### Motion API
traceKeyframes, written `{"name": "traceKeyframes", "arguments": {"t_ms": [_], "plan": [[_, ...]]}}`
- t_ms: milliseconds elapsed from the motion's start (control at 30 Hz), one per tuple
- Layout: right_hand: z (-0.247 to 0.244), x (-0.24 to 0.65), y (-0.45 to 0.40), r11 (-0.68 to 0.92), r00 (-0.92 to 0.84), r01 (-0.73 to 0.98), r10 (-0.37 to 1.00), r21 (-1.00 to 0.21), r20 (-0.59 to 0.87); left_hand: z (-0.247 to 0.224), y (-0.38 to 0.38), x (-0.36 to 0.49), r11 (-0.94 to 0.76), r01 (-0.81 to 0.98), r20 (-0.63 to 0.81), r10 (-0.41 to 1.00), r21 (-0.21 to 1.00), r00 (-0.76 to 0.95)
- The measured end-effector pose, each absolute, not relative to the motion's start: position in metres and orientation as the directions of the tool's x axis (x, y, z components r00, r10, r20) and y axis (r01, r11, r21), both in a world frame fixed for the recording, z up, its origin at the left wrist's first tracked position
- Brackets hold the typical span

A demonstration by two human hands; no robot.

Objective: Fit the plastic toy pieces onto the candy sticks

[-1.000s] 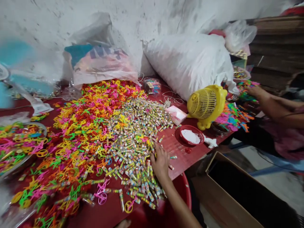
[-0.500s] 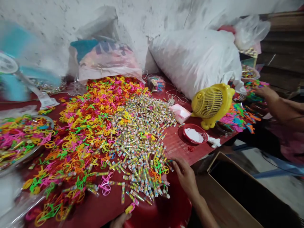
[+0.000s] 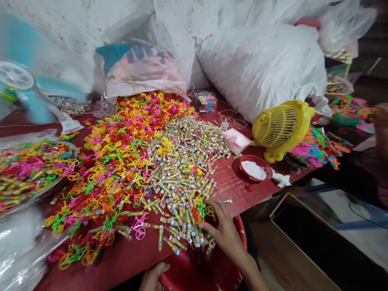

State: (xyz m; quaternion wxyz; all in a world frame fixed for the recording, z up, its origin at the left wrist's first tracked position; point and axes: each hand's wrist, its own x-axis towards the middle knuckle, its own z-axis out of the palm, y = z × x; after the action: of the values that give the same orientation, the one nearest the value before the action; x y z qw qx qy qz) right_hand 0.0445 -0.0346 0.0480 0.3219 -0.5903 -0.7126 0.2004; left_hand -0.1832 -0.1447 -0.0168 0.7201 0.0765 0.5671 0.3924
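Note:
My right hand (image 3: 224, 228) reaches over the near right edge of a heap of small candy tubes (image 3: 182, 182), its thumb and fingers apart beside green and orange plastic pieces (image 3: 199, 210). My left hand (image 3: 154, 277) is at the bottom edge, its fingers wrapped on the rim of a red basin (image 3: 194, 275). The basin sits below the table edge, under the tube heap, and its inside is dark. Left of the tubes spreads a big pile of yellow, pink, orange and green plastic pieces (image 3: 121, 149).
A full metal bowl (image 3: 65, 182) and a blurred blue fan (image 3: 68, 123) stand left. Toward the right are a red bowl of white powder (image 3: 256, 169), a yellow fan (image 3: 280, 129) and an open carton (image 3: 281, 226). Large sacks (image 3: 257, 68) lie behind; another person's arm (image 3: 382, 125) shows far right.
My right hand has moved left over the tubes with its fingers spread. My left hand no longer has the yellow and pink piece at its fingers. The view has shifted, and more of the basin shows.

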Motion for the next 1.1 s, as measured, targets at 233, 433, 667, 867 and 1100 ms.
{"name": "traceKeyframes", "arguments": {"t_ms": [233,433,667,867,1100], "plan": [[0.048,0.019,-0.027,0.289,-0.147,0.869,0.926,-0.401,0.348,-0.018,-0.146,-0.184,0.673,-0.479,-0.76,0.649,0.564,0.016],[0.049,0.029,-0.024,0.339,-0.172,0.895,0.863,-0.291,0.476,-0.018,-0.148,-0.183,0.653,-0.533,-0.777,0.63,0.539,-0.013],[0.078,0.041,-0.012,0.144,0.2,0.753,0.88,-0.642,0.431,-0.016,-0.146,-0.18,0.634,-0.651,-0.824,0.566,0.417,0.023],[0.095,0.036,0.012,-0.123,0.456,0.4,0.886,-0.908,0.082,-0.009,-0.144,-0.176,0.598,-0.691,-0.81,0.586,0.406,0.031],[0.087,0.032,0.026,-0.214,0.223,0.029,0.954,-0.976,-0.202,-0.005,-0.144,-0.177,0.575,-0.716,-0.806,0.591,0.396,0.029]]}}
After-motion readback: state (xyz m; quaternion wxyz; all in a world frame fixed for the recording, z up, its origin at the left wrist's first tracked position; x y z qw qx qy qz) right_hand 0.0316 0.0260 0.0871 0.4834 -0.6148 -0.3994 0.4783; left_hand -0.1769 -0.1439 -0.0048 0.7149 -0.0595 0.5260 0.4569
